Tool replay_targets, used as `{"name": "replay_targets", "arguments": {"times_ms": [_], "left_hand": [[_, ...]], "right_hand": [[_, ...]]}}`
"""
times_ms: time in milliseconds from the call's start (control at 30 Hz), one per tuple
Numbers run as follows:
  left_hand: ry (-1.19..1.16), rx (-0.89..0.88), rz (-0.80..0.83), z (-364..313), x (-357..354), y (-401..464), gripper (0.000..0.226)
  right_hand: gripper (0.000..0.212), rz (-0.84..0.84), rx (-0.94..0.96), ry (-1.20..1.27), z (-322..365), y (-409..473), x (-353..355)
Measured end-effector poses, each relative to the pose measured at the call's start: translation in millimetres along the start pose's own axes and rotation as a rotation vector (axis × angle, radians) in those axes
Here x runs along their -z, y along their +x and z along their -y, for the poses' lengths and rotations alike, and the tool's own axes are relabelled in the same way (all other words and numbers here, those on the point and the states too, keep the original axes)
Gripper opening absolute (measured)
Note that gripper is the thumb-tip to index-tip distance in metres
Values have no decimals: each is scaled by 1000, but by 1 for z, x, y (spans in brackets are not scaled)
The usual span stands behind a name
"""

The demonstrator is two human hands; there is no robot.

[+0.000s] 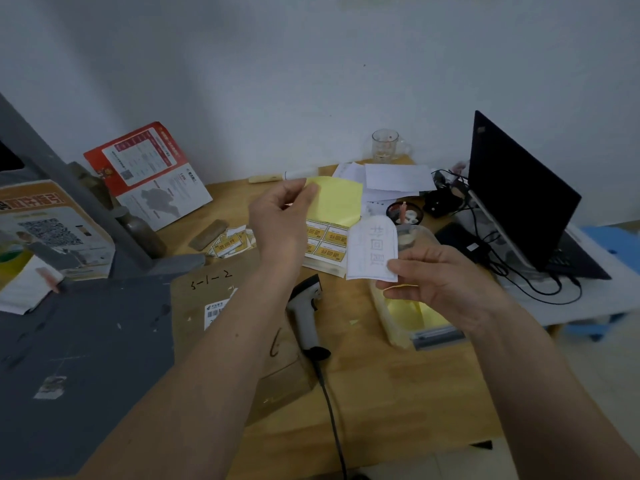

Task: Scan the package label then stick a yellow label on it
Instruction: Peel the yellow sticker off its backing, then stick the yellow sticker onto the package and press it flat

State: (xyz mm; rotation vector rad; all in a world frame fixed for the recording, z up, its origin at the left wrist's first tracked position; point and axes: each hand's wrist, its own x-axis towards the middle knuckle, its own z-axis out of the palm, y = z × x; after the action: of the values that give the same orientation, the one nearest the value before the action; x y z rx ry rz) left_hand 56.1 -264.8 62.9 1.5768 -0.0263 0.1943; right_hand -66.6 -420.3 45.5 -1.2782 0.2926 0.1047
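Observation:
A brown cardboard package (221, 317) lies on the wooden table under my left forearm, marked "5-1-2", with a white barcode label (215, 311). My left hand (282, 220) pinches a plain yellow backing sheet (337, 200) held up above the table. My right hand (440, 278) pinches a peeled label (372, 251), seen from its white back with mirrored print. A sheet of yellow labels (327, 244) lies flat below both hands. The grey handheld scanner (306, 313) rests on the table beside the package, cable trailing toward me.
Loose yellow labels (230, 242) lie left of the sheet. A clear plastic box (415, 317) with yellow scraps sits under my right hand. A laptop (519, 195) with cables stands right, a glass mug (386, 145) and papers at the back, grey shelving (86, 341) at left.

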Motion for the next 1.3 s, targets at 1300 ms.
{"name": "replay_targets", "arguments": {"times_ms": [1300], "left_hand": [[141,629,231,80,135,6,14]], "right_hand": [[8,-298,81,-182,-57,84,-112]]}}
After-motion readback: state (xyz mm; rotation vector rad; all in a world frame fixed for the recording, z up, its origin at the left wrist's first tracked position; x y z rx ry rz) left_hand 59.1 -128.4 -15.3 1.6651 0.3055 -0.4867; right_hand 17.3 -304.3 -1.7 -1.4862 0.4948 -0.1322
